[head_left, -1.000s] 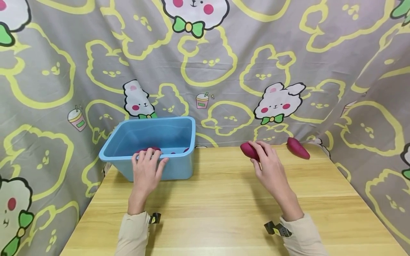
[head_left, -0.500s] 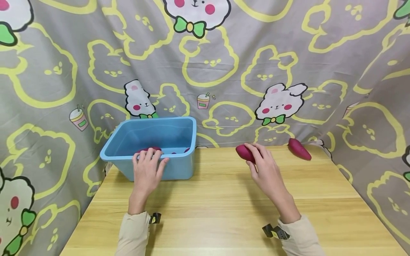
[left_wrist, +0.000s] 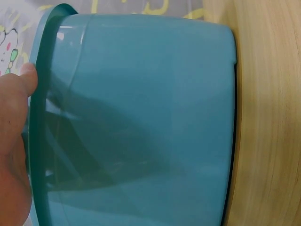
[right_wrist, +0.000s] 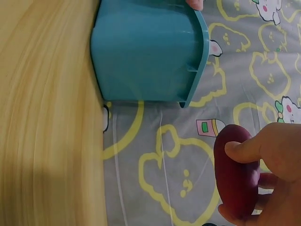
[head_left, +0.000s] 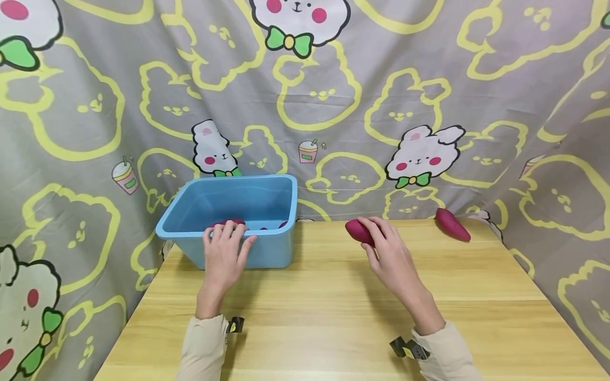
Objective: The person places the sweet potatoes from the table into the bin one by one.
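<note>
In the head view, a light-blue plastic bin (head_left: 267, 251) stands at the back left of the table. My left hand (head_left: 223, 259) holds its front rim, fingers hooked over the edge; the left wrist view shows the thumb (left_wrist: 29, 77) against that rim. Inside the bin lie purple sweet potatoes (head_left: 233, 223), partly hidden by the front wall and my fingers. To the right of the bin, my right hand (head_left: 393, 259) pinches another sweet potato (head_left: 358, 231) above the table. The right wrist view shows this sweet potato (right_wrist: 233, 179) between thumb and fingers.
A further sweet potato (head_left: 451, 224) lies at the table's back right, near the curtain. The wooden table (head_left: 305, 328) stretches in front of the bin. A grey patterned curtain (head_left: 343, 174) hangs close behind the table and along both sides.
My right hand has moved left toward the bin, carrying the sweet potato. My left hand stays on the rim. The head view has turned slightly left.
</note>
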Available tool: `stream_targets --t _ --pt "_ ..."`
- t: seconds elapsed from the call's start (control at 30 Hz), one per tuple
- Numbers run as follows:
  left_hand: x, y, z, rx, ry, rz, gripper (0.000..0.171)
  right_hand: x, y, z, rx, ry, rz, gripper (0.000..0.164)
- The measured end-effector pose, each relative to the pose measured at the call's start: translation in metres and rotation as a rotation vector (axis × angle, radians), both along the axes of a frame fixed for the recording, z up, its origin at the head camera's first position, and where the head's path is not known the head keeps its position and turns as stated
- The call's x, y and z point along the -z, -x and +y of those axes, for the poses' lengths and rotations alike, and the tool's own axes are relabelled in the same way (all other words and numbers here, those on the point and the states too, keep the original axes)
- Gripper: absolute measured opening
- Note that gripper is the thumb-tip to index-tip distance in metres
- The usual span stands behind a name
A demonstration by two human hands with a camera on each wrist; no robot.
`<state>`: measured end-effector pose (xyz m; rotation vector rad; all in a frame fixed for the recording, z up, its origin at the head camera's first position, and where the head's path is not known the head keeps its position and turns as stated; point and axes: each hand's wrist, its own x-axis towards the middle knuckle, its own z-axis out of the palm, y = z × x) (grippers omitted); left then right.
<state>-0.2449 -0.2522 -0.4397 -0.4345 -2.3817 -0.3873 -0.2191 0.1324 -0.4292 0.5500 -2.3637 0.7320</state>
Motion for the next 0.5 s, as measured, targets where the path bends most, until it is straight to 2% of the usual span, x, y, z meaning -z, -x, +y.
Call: stream_targets --t 0.5 --pt "0.000 0.000 0.001 0.004 -0.004 0.006 0.034 -0.007 0.005 -0.014 -0.062 -0.004 0.014 0.060"
